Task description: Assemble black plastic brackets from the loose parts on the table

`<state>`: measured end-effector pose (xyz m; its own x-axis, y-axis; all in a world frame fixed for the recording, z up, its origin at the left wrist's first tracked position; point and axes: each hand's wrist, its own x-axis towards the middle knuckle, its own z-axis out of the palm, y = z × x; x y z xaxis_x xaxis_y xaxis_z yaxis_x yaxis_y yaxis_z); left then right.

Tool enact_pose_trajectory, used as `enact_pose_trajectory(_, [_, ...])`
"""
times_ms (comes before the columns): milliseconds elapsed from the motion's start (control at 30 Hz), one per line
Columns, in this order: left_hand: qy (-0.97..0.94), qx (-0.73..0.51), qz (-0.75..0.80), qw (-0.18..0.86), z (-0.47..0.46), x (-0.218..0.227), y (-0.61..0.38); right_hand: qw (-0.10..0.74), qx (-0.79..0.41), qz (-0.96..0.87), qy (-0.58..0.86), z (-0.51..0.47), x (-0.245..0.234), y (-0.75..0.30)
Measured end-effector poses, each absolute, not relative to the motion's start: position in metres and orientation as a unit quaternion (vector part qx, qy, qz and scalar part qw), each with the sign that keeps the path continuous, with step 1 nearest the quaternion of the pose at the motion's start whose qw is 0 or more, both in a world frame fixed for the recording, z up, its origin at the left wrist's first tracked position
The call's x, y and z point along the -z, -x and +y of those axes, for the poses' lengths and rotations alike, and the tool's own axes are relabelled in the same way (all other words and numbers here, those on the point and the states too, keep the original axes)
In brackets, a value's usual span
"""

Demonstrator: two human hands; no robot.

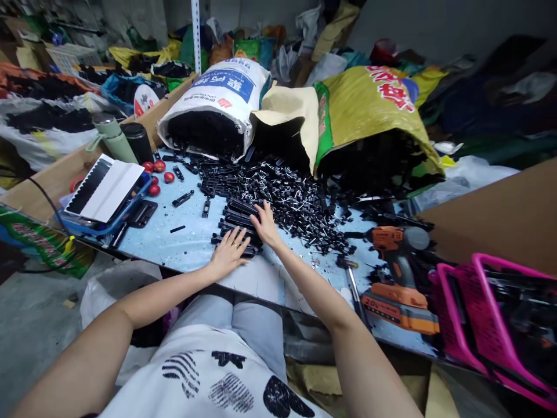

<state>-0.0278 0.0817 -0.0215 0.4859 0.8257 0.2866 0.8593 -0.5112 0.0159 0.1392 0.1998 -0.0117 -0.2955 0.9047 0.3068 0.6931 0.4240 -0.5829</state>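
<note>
Centrally, a row of black bars point(237, 210) lies side by side on the pale blue table point(156, 247), close to its near edge. The left hand point(227, 253) rests palm down over the near left part of the row; its fingers point(235, 238) are extended and slightly spread, and one carries a ring. The right hand point(267, 227) lies at the right ends of the bars, its fingers point(260, 213) likewise extended and apart, touching the row without closing around any piece.

Beyond and to the right of the hands spreads a heap of small black pieces point(291, 200), among which pale slivers show. Behind the heap, three open-mouthed containers lie toward the table: a white sack point(217, 87), a tan paper bag point(285, 101) and a yellow sack point(365, 107), their interiors dark.

At right, an orange and grey power drill point(400, 270) lies beside a hammer point(354, 281), with pink baskets point(483, 313) of dark parts farther right. At left, a white sheet point(115, 188) partly covers a blue tray point(102, 230); near it are several round red objects point(169, 177), a green flask point(117, 142) and a dark cup point(137, 142).
</note>
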Motion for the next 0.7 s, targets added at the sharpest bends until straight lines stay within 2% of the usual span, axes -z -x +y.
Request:
enact_pose_trajectory(100, [0.869, 0.077, -0.488, 0.045, 0.098, 0.024, 0.027, 0.295, -0.055, -0.819, 0.489, 0.245, 0.004, -0.138])
enact_pose_trajectory(200, [0.871, 0.067, -0.485, 0.035, 0.1, 0.021, 0.026, 0.275, 0.014, -0.802, 0.53, 0.3, -0.01, -0.14])
enact_pose_trajectory(300, [0.872, 0.098, -0.479, 0.035, 0.096, 0.012, 0.025, 0.185, 0.057, -0.831, 0.522, 0.353, -0.022, -0.141])
enact_pose_trajectory(433, [0.864, 0.165, -0.475, 0.031, 0.094, -0.007, 0.034, 0.085, 0.1, -0.893, 0.431, 0.402, -0.026, -0.12])
enact_pose_trajectory(533, [0.844, 0.193, -0.5, 0.001, 0.101, -0.017, 0.05, 0.046, 0.088, -0.918, 0.384, 0.428, -0.021, -0.092])
enact_pose_trajectory(633, [0.812, 0.194, -0.55, -0.037, 0.119, -0.021, 0.076, 0.017, 0.015, -0.915, 0.403, 0.447, -0.018, -0.072])
enact_pose_trajectory(700, [0.778, 0.184, -0.599, -0.046, 0.138, -0.02, 0.099, 0.083, -0.058, -0.902, 0.419, 0.455, -0.02, -0.071])
